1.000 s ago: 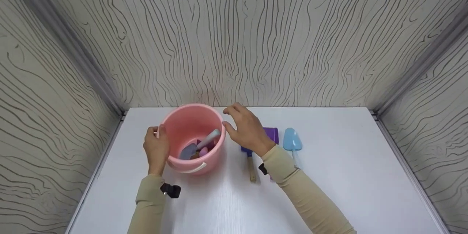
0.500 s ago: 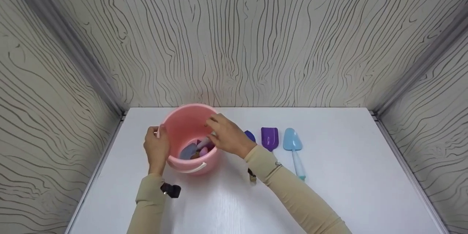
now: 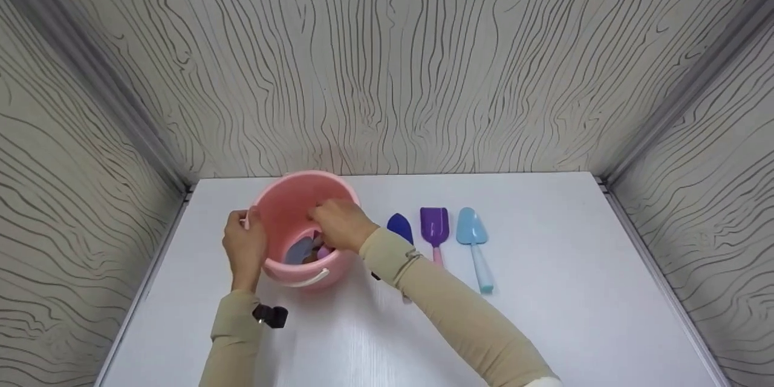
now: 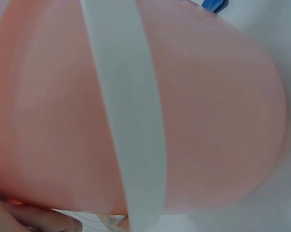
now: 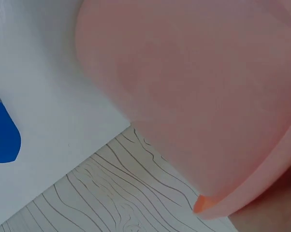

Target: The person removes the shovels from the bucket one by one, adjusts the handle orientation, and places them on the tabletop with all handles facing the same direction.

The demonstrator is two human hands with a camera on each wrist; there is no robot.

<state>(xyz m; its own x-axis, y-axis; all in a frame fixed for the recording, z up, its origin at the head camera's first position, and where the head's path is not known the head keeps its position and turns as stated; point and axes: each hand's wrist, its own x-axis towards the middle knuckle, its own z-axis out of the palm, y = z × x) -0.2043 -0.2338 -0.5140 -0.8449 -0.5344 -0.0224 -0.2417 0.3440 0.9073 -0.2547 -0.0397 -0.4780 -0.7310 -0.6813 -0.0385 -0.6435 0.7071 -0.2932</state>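
Observation:
A pink bucket (image 3: 341,263) with a white handle (image 3: 308,280) stands at the back left. My left hand (image 3: 247,248) grips its left rim, thumb over the edge. My right hand (image 3: 344,224) reaches over the right rim into the bucket, fingers bent down over the spot of a toy shovel's pale handle. That handle is hidden by the hand, and I cannot tell whether the fingers hold it. The shovel's grey-blue blade (image 3: 298,250) shows low inside, beside a pink piece (image 3: 324,252) and brown pieces (image 3: 311,257). In the right wrist view, the bucket wall (image 5: 184,87) hides the fingers.
Right of the bucket lie a dark blue shovel (image 3: 400,227), partly under the right sleeve, a purple shovel (image 3: 435,225) with a pink handle, and a light blue shovel (image 3: 471,228). All are on the white table (image 3: 562,266). A wood-patterned wall (image 3: 387,72) rises behind.
My right hand has moved left from outside the right rim, over it and down into the bucket, covering the pale handle. My left hand keeps its grip. The head view has shifted slightly.

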